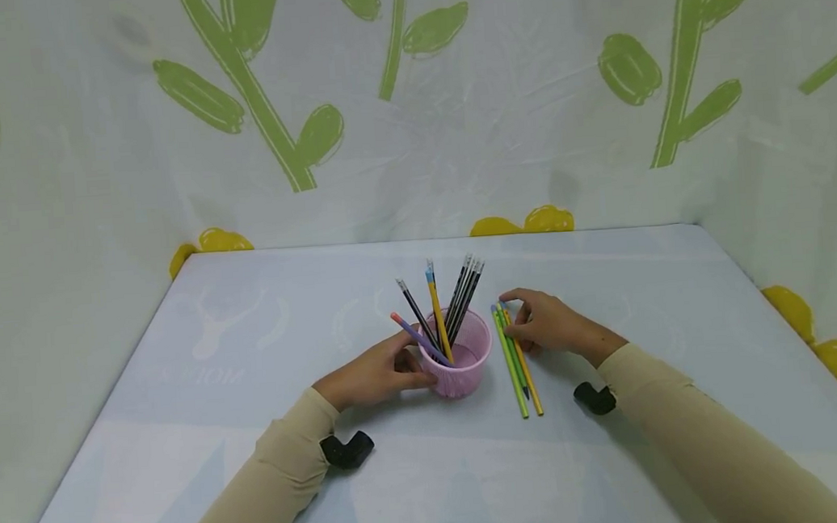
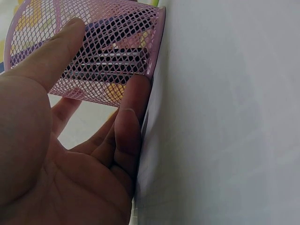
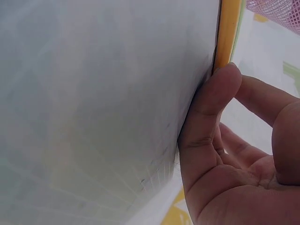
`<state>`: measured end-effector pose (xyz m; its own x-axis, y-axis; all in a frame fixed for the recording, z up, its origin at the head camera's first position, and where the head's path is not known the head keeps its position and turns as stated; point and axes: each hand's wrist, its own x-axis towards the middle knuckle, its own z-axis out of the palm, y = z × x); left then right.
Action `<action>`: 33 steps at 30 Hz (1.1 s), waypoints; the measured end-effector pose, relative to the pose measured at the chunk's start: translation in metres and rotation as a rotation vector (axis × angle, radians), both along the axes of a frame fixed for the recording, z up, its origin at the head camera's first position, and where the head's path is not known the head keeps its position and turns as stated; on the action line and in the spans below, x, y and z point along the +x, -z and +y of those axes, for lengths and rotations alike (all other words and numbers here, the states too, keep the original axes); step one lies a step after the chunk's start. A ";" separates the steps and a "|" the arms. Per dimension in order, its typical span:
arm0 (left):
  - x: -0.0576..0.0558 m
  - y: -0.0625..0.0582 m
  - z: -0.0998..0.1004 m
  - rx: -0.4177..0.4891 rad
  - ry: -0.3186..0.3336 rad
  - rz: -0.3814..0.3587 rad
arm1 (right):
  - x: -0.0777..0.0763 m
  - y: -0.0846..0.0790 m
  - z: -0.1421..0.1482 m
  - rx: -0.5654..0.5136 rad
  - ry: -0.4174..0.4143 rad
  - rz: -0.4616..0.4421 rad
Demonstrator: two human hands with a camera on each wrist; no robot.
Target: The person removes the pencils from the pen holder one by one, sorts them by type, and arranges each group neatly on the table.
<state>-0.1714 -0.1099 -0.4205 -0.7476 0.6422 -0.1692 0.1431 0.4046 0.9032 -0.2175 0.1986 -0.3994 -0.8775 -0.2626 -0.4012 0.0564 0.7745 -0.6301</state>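
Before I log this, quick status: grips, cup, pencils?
Left grip around pink cup, pencils inside. Right grip on loose pencils beside it. No obstruction seen between cup and loose pencils.

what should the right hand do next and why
Probably lift the yellow pencil toward the pink mesh cup: the right hand is at the pencil's far end, the left hand holds the cup, and black pencils already lean in it with room beside them.

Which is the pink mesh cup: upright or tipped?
Upright: head view shows the pink mesh cup with its opening facing up, pencils leaning inside.
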 end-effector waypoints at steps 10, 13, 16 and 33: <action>0.000 0.000 0.000 -0.002 -0.001 0.005 | 0.007 -0.002 0.002 0.004 0.014 0.039; -0.001 0.000 0.000 0.006 -0.001 0.002 | 0.012 -0.004 0.005 -0.010 0.016 0.086; -0.001 0.000 0.000 0.010 -0.002 -0.003 | 0.019 -0.006 0.006 -0.045 0.020 0.138; 0.001 -0.001 0.001 0.006 0.002 -0.004 | 0.070 -0.040 -0.021 -0.322 0.075 0.493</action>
